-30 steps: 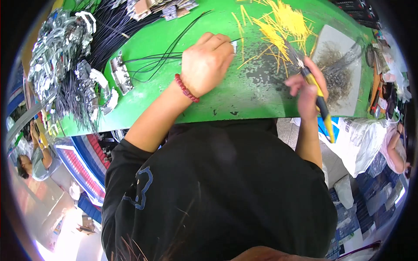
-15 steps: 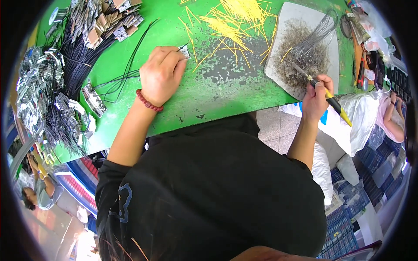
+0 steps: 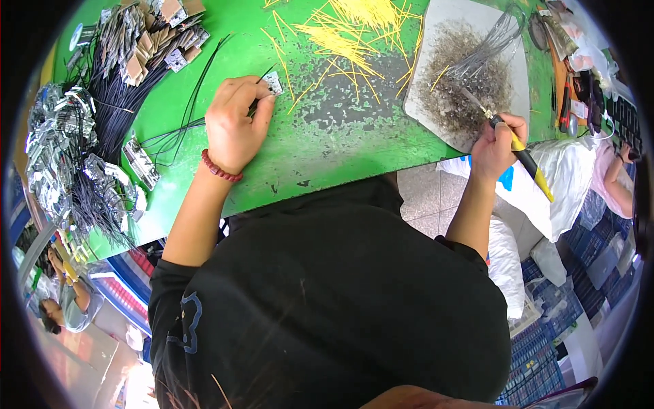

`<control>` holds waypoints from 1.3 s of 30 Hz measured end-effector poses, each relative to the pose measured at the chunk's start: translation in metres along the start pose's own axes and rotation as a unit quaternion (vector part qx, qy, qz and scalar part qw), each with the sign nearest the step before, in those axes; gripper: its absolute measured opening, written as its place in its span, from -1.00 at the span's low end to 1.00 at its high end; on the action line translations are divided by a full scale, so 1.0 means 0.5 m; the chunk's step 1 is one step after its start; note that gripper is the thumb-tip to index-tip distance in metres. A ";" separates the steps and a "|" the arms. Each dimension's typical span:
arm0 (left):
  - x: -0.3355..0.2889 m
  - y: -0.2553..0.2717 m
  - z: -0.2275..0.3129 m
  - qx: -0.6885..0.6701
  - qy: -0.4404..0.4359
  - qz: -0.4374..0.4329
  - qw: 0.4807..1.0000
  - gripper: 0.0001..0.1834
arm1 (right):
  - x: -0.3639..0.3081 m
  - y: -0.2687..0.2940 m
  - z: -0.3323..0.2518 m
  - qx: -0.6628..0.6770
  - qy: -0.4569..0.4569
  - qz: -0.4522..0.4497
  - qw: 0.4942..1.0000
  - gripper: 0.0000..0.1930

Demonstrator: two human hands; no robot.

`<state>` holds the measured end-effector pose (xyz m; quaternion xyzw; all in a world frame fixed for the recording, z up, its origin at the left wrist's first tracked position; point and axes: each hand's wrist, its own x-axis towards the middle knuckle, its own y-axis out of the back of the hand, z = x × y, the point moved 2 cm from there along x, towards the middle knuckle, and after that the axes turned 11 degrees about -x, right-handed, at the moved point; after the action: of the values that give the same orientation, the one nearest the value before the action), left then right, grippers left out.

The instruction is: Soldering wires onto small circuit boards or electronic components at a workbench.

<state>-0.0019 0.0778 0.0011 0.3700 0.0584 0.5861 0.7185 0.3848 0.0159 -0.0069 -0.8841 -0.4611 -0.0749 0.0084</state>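
Observation:
On the green table my left hand [image 3: 236, 123], wearing a red bead bracelet, is closed on a black wire [image 3: 266, 73]. A small pale circuit board [image 3: 274, 83] shows beside its fingertips, and whether they touch it is hidden. Black wires trail leftward from under this hand to a metal-looking part [image 3: 142, 162]. My right hand [image 3: 499, 148] grips a soldering iron [image 3: 523, 155] with a yellow and black handle. Its tip points up and left over a light sheet [image 3: 424, 87] covered in dark residue. A loose coil of thin grey solder wire [image 3: 492, 45] lies on that sheet.
Several yellow wires [image 3: 340, 42] are spread at the far middle. Boards with black wires [image 3: 139, 51] are heaped at the far left, and silvery parts [image 3: 58, 150] nearer left. Tools [image 3: 565, 109] line the right edge. White bags [image 3: 545, 184] hang below it. Other people sit at both sides.
My left hand appears slightly further left and lower, and more of the small board shows beyond its fingers. The soldering iron stays over the sheet, its tip shifted only slightly.

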 end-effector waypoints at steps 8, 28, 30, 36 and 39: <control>-0.002 0.002 -0.004 -0.021 0.012 0.002 1.000 -0.91 | 0.003 -0.014 0.001 -0.058 0.052 0.059 0.995 -0.90; -0.006 0.012 -0.010 -0.027 0.013 0.008 1.000 -0.92 | 0.012 -0.011 0.015 -0.054 0.030 0.079 0.995 -0.92; -0.007 0.009 -0.016 -0.032 0.006 0.006 0.999 -0.93 | 0.019 0.017 0.031 -0.049 0.059 0.060 0.995 -0.95; -0.010 0.010 -0.014 -0.021 0.009 0.026 0.999 -0.94 | -0.024 -0.074 -0.021 0.001 0.064 -0.050 0.997 -0.95; -0.012 0.005 -0.018 -0.009 0.030 0.010 0.999 -0.92 | -0.088 -0.209 -0.052 -0.014 0.150 -0.120 0.981 -0.92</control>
<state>-0.0104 0.0768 -0.0058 0.3462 0.0708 0.6048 0.7137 0.2713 0.0380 0.0067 -0.8010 -0.5564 -0.2137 0.0563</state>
